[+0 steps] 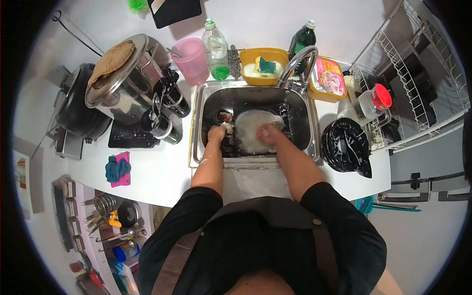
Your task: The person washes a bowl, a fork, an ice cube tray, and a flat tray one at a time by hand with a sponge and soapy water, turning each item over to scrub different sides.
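Note:
Both my hands reach into a metal sink (314,142). My left hand (216,133) is at the sink's left side with its fingers curled closed, right beside reddish and whitish scraps (226,119); what it grips, if anything, I cannot make out. Over the middle lies a round patch of cloudy, soapy water (250,140). My right hand (269,132) dips into its right part, with the fingertips hidden in the suds. Above the sink's back edge curves a chrome faucet (300,61).
Behind the sink stand a yellow tub (248,76) with a sponge (265,66), soap bottles (215,49) and a pink cup (191,61). Stacked black bowls (341,147) sit right, beside a wire rack (403,69). Left are utensil holders (167,130) and a large pot (125,83).

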Motion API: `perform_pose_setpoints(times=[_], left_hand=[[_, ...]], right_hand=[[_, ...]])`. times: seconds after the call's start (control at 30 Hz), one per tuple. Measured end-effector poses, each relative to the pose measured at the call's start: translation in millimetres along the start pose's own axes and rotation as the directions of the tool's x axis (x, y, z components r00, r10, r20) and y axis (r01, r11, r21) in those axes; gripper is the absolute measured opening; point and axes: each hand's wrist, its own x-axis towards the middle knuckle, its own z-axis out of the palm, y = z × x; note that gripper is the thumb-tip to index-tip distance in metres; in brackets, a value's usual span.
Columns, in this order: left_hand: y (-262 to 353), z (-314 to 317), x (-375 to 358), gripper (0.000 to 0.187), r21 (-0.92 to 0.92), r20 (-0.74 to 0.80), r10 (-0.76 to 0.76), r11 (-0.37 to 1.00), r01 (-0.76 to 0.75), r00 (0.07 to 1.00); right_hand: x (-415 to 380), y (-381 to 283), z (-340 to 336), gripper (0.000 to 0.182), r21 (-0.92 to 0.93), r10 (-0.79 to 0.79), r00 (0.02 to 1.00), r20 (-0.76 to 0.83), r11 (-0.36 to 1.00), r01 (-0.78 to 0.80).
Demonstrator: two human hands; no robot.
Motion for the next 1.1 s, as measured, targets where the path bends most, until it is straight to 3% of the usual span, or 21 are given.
perform_pose_setpoints(times=[0.07,0.13,0.17,0.2,0.23,0.27,0.33,0.37,0.4,0.5,0.53,0.63,0.73,0.83,0.93,1.03,1.1], left_hand=[[10.4,-14.8,-19.4,0.042,-0.31,0.046,-0.021,0.95,0.034,0.999],[35.0,-26.2,-57.5,0.031,-0.557,0.015,-0.013,0.83,0.019,1.0],[40.1,-24.6,-61.3,0.029,-0.689,0.136,0.032,0.722,0.072,0.99],[45.6,-23.7,-61.7,0.027,-0.792,0.243,0.098,0.594,0.139,0.965],[51.1,-22.7,-62.9,0.025,-0.863,0.332,0.182,0.454,0.221,0.925],[55.5,-17.2,-62.0,0.024,-0.915,0.339,0.294,0.326,0.239,0.894],[57.0,-4.4,-50.9,0.026,-0.903,0.428,0.355,0.151,0.401,0.831],[60.4,-1.9,-51.1,0.027,-0.875,0.464,0.391,0.064,0.48,0.795],[65.0,6.4,-55.3,0.029,-0.881,0.385,0.455,-0.08,0.467,0.803],[84.8,-0.6,-89.5,0.038,-0.773,0.294,0.616,-0.297,0.56,0.731],[93.7,-7.4,-100.5,0.044,-0.789,0.346,0.669,-0.173,0.59,0.658],[81.5,19.0,-70.0,0.047,-0.847,0.412,0.521,-0.083,0.525,0.747],[83.4,11.1,-79.6,0.042,-0.864,0.472,0.447,0.063,0.5,0.759],[73.8,17.4,-68.3,0.039,-0.88,0.44,0.512,0.081,0.468,0.738],[66.5,25.3,-57.2,0.036,-0.895,0.372,0.619,0.041,0.444,0.692],[69.9,22.3,-63.2,0.034,-0.924,0.309,0.631,0.021,0.383,0.711],[70.1,15.9,-70.0,0.034,-0.911,0.356,0.607,0.057,0.408,0.71]], right_hand=[[-44.9,7.9,62.0,0.021,-0.166,-0.164,0.974,0.157,0.968,0.189],[-76.4,9.8,108.1,0.021,-0.198,-0.226,0.85,0.475,0.914,0.354],[-83.2,10.9,124.4,0.019,-0.49,-0.317,0.81,0.494,0.668,0.56],[-84.6,10.4,137.5,0.018,-0.695,-0.383,0.747,0.543,0.294,0.656],[-88.6,11.2,147.5,0.016,-0.773,-0.409,0.675,0.613,-0.135,0.62],[-88.4,13.8,149.3,0.015,-0.725,-0.445,0.577,0.685,-0.344,0.597],[-90.6,20.9,146.2,0.014,-0.564,-0.428,0.377,0.822,-0.704,0.432],[-90.6,20.2,145.1,0.015,-0.592,-0.449,0.391,0.804,-0.673,0.444],[-90.0,17.9,144.7,0.018,-0.616,-0.467,0.405,0.786,-0.642,0.457],[-99.4,17.7,139.3,0.025,-0.657,-0.457,0.472,0.754,-0.55,0.516],[-104.4,16.8,136.9,0.027,-0.664,-0.443,0.495,0.748,-0.52,0.538],[-86.9,11.2,118.1,0.025,-0.453,-0.424,0.215,0.88,-0.611,0.65],[-100.5,2.0,114.9,0.029,-0.594,-0.487,0.343,0.803,-0.61,0.524],[-93.4,-1.7,107.3,0.032,-0.591,-0.421,0.418,0.805,-0.628,0.507],[-91.3,3.5,107.3,0.035,-0.644,-0.467,0.444,0.765,-0.589,0.489],[-81.4,1.3,102.8,0.038,-0.629,-0.428,0.464,0.776,-0.463,0.625],[-90.7,-2.1,109.8,0.041,-0.635,-0.379,0.511,0.771,-0.511,0.58]])
